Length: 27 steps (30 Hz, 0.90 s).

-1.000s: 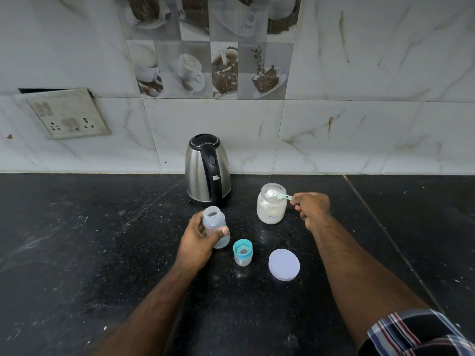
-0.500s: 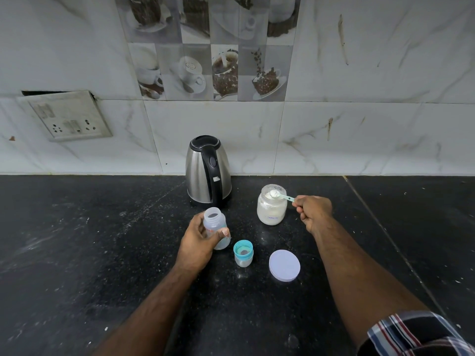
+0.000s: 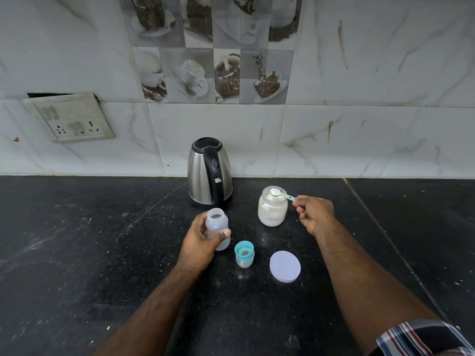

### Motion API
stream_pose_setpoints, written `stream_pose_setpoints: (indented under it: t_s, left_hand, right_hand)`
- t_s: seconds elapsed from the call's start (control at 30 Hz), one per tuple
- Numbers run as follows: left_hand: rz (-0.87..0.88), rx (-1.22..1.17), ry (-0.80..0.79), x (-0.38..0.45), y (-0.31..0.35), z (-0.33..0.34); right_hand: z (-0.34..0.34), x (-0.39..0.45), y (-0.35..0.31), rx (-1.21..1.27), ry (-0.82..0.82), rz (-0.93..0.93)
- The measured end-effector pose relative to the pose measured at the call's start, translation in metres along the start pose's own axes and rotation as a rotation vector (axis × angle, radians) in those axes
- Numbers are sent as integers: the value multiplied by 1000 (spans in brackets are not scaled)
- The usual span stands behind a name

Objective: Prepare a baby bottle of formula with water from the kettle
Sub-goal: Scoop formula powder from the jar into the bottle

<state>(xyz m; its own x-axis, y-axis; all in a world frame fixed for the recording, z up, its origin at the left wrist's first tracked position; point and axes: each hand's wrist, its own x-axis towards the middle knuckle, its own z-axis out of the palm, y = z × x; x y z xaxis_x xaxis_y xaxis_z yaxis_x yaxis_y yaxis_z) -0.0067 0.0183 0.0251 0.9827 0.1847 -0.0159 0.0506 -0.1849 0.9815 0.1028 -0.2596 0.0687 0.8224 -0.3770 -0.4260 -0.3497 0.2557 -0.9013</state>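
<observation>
Right hand (image 3: 314, 213) pinching heaped scoop (image 3: 279, 193) — over jar (image 3: 272, 210)

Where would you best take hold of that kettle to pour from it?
By the black handle of the kettle, coming from the front: it runs down the side facing the person, and a grip there stays off the steel body.

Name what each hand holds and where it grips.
Left hand grips the open bottle around its body; right hand pinches the scoop by its handle end.
</observation>
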Motion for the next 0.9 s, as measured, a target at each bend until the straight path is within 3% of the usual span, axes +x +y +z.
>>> stream_pose_setpoints:
  t_s: [0.53, 0.9]
  left_hand:
    - [110, 82, -46, -9, 13, 8]
    - [132, 65, -59, -12, 17, 8]
  right_hand:
    - [26, -90, -9, -69, -342, -141]
    - [35, -112, -1, -252, -302, -295]
